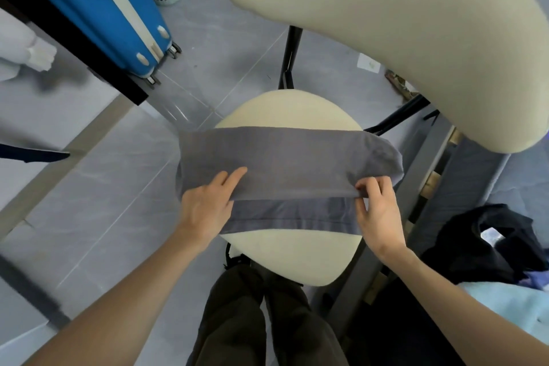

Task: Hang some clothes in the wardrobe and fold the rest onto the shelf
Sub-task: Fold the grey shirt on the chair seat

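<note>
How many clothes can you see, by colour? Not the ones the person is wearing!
Grey: 1, the folded grey garment on the chair seat, under the left hand and right hand.
Black: 1, the black clothes heap at right.
Total: 2

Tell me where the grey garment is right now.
In the head view, the grey garment lies folded across the cream chair seat, centre frame, under both hands.

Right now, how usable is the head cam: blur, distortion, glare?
Head view: strong wide-angle bending, chair back bulges; left edge and the blue case smeared; hands and grey cloth fairly sharp; light soft and even, no glare.
</note>
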### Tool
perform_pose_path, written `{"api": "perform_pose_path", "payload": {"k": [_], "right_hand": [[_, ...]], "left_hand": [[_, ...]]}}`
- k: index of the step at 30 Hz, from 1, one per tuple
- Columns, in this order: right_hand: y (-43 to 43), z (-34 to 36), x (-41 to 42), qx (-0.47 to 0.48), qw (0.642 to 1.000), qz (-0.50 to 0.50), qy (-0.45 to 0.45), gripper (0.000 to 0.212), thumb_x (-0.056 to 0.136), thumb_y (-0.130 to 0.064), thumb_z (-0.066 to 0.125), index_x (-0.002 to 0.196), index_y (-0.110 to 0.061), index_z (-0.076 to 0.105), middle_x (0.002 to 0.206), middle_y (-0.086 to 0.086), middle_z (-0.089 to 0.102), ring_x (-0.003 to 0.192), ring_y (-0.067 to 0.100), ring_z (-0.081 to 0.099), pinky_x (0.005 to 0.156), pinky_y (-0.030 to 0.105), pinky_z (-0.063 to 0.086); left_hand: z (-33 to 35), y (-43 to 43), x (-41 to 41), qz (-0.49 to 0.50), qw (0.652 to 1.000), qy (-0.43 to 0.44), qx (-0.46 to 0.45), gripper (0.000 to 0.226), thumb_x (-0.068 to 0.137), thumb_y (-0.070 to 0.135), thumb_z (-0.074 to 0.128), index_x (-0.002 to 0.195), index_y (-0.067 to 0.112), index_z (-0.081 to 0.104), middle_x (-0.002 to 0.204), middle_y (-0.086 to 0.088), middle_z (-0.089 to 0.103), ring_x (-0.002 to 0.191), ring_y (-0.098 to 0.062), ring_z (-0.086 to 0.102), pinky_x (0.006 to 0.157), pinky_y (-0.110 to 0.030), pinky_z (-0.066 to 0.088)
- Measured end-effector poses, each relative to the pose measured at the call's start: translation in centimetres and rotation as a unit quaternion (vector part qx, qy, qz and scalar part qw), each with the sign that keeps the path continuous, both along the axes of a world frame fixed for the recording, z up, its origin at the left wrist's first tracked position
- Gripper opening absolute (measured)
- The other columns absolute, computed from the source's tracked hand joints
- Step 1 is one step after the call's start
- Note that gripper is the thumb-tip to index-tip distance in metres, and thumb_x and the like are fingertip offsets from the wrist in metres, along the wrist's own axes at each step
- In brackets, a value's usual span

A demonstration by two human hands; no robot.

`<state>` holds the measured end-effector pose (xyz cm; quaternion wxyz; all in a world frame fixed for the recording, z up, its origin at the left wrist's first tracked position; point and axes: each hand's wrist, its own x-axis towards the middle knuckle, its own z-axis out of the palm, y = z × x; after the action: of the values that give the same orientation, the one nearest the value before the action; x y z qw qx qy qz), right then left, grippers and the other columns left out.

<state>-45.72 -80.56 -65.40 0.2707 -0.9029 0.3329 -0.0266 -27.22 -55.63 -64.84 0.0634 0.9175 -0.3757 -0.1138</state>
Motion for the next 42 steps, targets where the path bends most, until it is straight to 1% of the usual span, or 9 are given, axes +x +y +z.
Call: {"api": "perform_pose_path", "payload": {"k": [3, 8, 11, 13, 18, 22, 28, 38, 42], "right_hand": [[1.2, 0.1, -2.0, -0.015, 1.0, -0.006, 0.008, 0.021, 0.087, -0.003, 0.061, 0.101, -0.014, 0.052, 0.107, -0.001, 0.044, 0.093, 0.022, 0.049, 0.067, 0.034, 0.049], [3.0, -1.3, -4.4, -0.009, 0.989, -0.02, 0.144, 0.018, 0.092, -0.01, 0.057, 0.11, -0.011, 0.055, 0.116, 0.008, 0.046, 0.098, 0.029, 0.047, 0.068, 0.039, 0.049], [3.1, -2.3, -4.9, 0.056, 0.966, -0.042, 0.248, 0.028, 0.096, -0.01, 0.047, 0.123, -0.015, 0.049, 0.129, 0.008, 0.041, 0.104, 0.031, 0.049, 0.078, 0.04, 0.051], [3.1, -2.4, -5.2, 0.088, 0.954, -0.077, 0.277, 0.034, 0.094, -0.011, 0.046, 0.127, -0.018, 0.047, 0.131, 0.005, 0.041, 0.096, 0.026, 0.052, 0.07, 0.034, 0.047], [3.5, -1.1, -3.9, -0.008, 0.987, -0.04, 0.158, 0.028, 0.09, -0.013, 0.057, 0.118, -0.015, 0.059, 0.117, 0.005, 0.055, 0.103, 0.024, 0.047, 0.082, 0.035, 0.044], [4.8, -1.2, 0.7, -0.028, 0.992, 0.082, 0.09, 0.042, 0.093, -0.014, 0.055, 0.134, -0.016, 0.053, 0.142, 0.007, 0.045, 0.127, 0.028, 0.038, 0.105, 0.041, 0.034], [6.5, -4.2, 7.0, -0.044, 0.973, 0.19, 0.126, 0.059, 0.098, -0.01, 0.038, 0.154, -0.021, 0.023, 0.163, 0.004, 0.011, 0.15, 0.024, 0.003, 0.122, 0.044, -0.001], [3.9, -9.4, 7.9, -0.06, 0.946, 0.153, 0.281, 0.057, 0.094, -0.064, 0.007, 0.14, -0.056, -0.026, 0.155, -0.016, -0.03, 0.142, 0.042, -0.025, 0.107, 0.074, -0.003], [4.1, -8.0, 8.5, -0.064, 0.944, 0.163, 0.279, 0.06, 0.095, -0.062, 0.016, 0.147, -0.051, -0.012, 0.16, -0.007, -0.021, 0.144, 0.046, -0.017, 0.109, 0.072, 0.0]], "left_hand": [[0.1, 1.2, -2.0, -0.02, 0.999, -0.025, -0.009, 0.071, 0.07, 0.006, 0.079, 0.135, 0.021, 0.057, 0.08, -0.002, 0.059, 0.041, -0.021, 0.05, 0.033, -0.023, 0.033], [-1.9, 1.7, -4.6, -0.017, 0.986, 0.068, 0.148, 0.07, 0.098, 0.018, 0.048, 0.154, 0.037, 0.01, 0.108, 0.003, 0.053, 0.082, -0.018, 0.062, 0.063, -0.03, 0.049], [-2.9, 1.5, -5.4, 0.006, 0.973, 0.135, 0.189, 0.075, 0.097, 0.02, 0.049, 0.153, 0.037, 0.002, 0.116, -0.001, 0.051, 0.097, -0.02, 0.059, 0.077, -0.032, 0.051], [-3.0, 1.3, -5.6, 0.006, 0.967, 0.149, 0.207, 0.079, 0.093, 0.027, 0.055, 0.153, 0.034, 0.004, 0.119, -0.003, 0.048, 0.105, -0.021, 0.054, 0.085, -0.033, 0.048], [-2.8, 0.3, -5.8, 0.012, 0.997, 0.062, 0.053, 0.057, 0.09, 0.026, 0.053, 0.146, 0.023, 0.041, 0.122, -0.004, 0.046, 0.111, -0.023, 0.046, 0.094, -0.034, 0.037], [-3.8, -2.4, -5.4, 0.021, 0.998, 0.042, 0.036, 0.06, 0.1, 0.019, 0.04, 0.155, 0.021, 0.016, 0.16, -0.004, 0.016, 0.147, -0.027, 0.013, 0.119, -0.045, 0.015], [-7.6, -4.9, -4.3, 0.023, 0.994, 0.047, 0.092, 0.059, 0.105, 0.033, 0.02, 0.153, 0.02, -0.011, 0.162, 0.002, -0.014, 0.149, -0.021, -0.014, 0.12, -0.05, -0.004], [-10.4, -1.3, 1.2, 0.129, 0.986, 0.062, 0.082, 0.064, 0.098, 0.057, 0.016, 0.151, 0.036, -0.013, 0.16, 0.003, -0.021, 0.148, -0.019, -0.017, 0.115, -0.057, -0.011], [-9.4, 0.1, 2.2, 0.248, 0.96, 0.131, 0.023, 0.068, 0.098, 0.055, 0.029, 0.152, 0.035, -0.007, 0.16, -0.016, -0.017, 0.148, -0.036, -0.006, 0.119, -0.051, 0.002]]}}
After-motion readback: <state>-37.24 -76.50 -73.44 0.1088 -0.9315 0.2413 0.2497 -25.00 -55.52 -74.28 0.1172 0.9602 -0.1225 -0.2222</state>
